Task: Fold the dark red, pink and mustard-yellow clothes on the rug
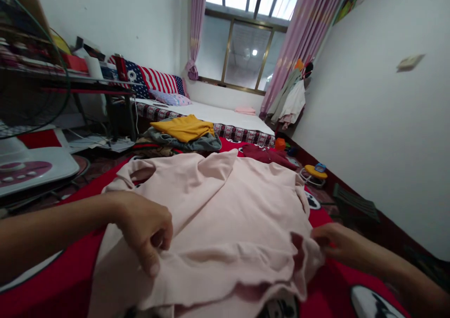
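A pale pink garment (242,205) with sleeves lies spread over a red blanket (337,280) with black-and-white prints. My left hand (147,229) pinches its cloth on the left side, fingers curled and thumb pointing down. At the right edge, the fingers of my right hand (326,238) are closed on a raised, wavy part of the same garment. The near hem is rumpled and lifted in folds between my hands. What kind of top it is cannot be told for sure.
Beyond the garment sit a folded yellow cloth (186,126) on grey-blue clothing (207,142) and a dark red garment (267,154). A fan base (35,168) stands left, a yellow stool (315,171) right. A bed (218,114) lies under the window.
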Available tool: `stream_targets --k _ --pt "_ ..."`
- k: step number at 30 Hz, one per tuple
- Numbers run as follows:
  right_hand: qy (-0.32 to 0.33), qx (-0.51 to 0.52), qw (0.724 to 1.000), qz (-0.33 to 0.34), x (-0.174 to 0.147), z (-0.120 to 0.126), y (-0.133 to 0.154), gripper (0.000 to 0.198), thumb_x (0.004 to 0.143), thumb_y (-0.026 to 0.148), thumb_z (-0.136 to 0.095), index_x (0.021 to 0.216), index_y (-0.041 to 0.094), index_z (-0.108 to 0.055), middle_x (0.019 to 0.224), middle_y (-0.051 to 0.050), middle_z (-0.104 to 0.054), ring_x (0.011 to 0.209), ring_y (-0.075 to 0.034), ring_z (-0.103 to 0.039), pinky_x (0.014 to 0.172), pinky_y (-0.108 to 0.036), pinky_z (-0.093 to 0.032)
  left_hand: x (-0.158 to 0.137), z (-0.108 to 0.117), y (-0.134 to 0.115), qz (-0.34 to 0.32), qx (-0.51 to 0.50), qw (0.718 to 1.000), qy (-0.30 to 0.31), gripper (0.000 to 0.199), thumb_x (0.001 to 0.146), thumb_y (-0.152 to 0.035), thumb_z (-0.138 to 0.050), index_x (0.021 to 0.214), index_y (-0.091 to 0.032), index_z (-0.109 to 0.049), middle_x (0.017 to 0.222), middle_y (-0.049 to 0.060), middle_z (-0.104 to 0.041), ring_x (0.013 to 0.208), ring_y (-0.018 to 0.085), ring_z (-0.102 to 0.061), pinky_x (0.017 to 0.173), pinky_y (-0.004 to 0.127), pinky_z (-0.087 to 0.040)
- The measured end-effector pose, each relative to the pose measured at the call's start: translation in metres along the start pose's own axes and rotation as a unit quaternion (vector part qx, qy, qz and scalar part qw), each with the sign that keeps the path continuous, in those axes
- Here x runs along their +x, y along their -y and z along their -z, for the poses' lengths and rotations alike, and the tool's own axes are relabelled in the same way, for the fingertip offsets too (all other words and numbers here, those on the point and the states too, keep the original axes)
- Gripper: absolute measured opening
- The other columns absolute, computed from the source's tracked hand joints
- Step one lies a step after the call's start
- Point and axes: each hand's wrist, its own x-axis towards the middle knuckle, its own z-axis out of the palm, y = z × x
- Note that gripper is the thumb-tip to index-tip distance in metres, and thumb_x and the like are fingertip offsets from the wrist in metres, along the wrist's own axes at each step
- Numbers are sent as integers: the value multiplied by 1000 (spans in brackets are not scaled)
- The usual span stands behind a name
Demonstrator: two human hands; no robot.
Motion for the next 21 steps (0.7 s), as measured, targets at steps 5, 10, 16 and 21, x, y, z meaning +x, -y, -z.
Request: stream_targets --k 5,10,16,21 --pt "-51 70 993 76 52 13 69 24 72 22 -56 84 24 -76 89 -5 -76 82 -22 -70 75 -31 -55 48 33 6 -51 -6 987 -151 35 83 -47 -57 92 -17 -73 79 6 -70 70 19 -63 63 25 -46" --pt "-121 108 981 107 122 -57 118 24 77 15 -56 96 20 -71 98 -7 -72 82 -20 -69 76 -33 -54 89 65 36 47 181 860 -474 31 84 -18 -49 107 -18 -69 112 10 -66 105 25 -59 91 33 -44" --pt "-195 94 971 97 150 -146 105 18 85 18 -53 94 22 -68 102 -8 -68 99 -22 -62 90 -37 -48 101 71 88 194 191 830 -486 49 84 -32 -55 130 -17 -53 123 16 -60 114 30 -56 93 36 -45" --pt "-180 159 962 133 148 -143 95 17 80 12 -54 86 21 -67 101 -7 -67 99 -21 -60 93 -36 -46 102 62 96 217 139 856 -448 56 80 -49 -59 128 -19 -51 111 15 -67 104 33 -62 80 33 -46"
